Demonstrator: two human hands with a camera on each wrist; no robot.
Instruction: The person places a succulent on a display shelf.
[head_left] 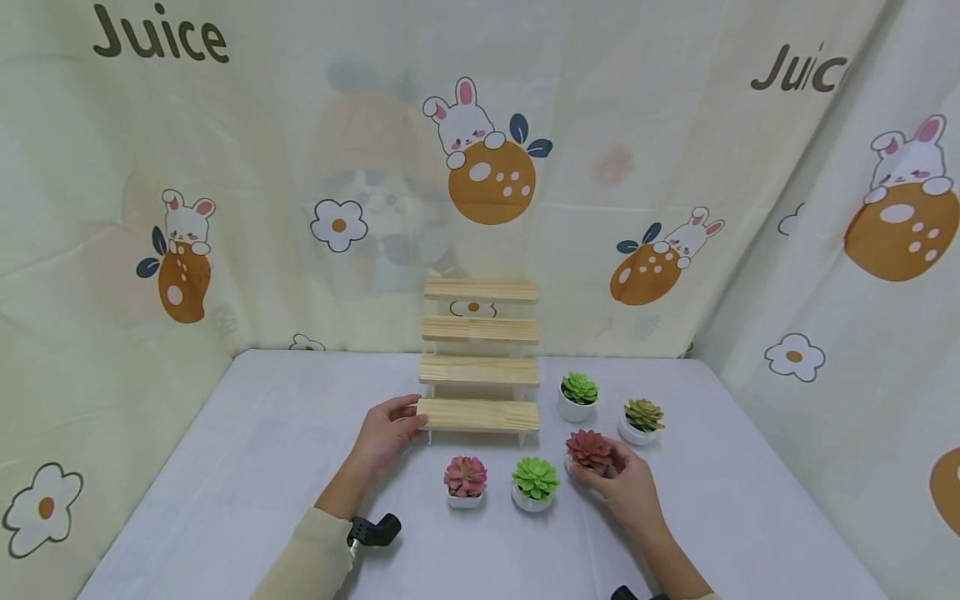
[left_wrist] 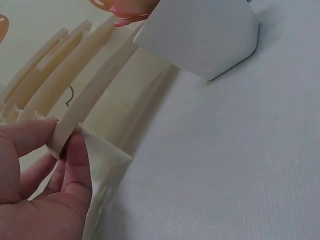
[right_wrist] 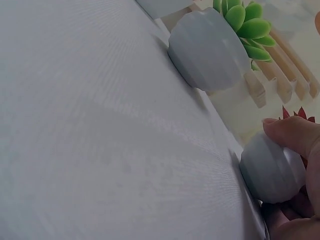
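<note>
A wooden tiered stand [head_left: 477,414] with pale slats stands near the back of the table. My left hand [head_left: 388,435] pinches the left end of its lowest slat [left_wrist: 95,85], thumb on top and fingers beneath in the left wrist view. On the right, my right hand [head_left: 626,483] grips a dark red succulent [head_left: 588,449] in a round white pot [right_wrist: 272,170]. The right wrist view shows the thumb and fingers around that pot, which appears to rest on the table. Left of it are a bright green succulent [head_left: 536,478] and a pink-red succulent [head_left: 465,477] in a square pot.
Behind the right hand stand another green succulent [head_left: 579,389] and an olive-brown one [head_left: 643,415], both in white pots. A white cloth covers the table [head_left: 247,433]. Printed curtains [head_left: 285,150] hang behind and at both sides.
</note>
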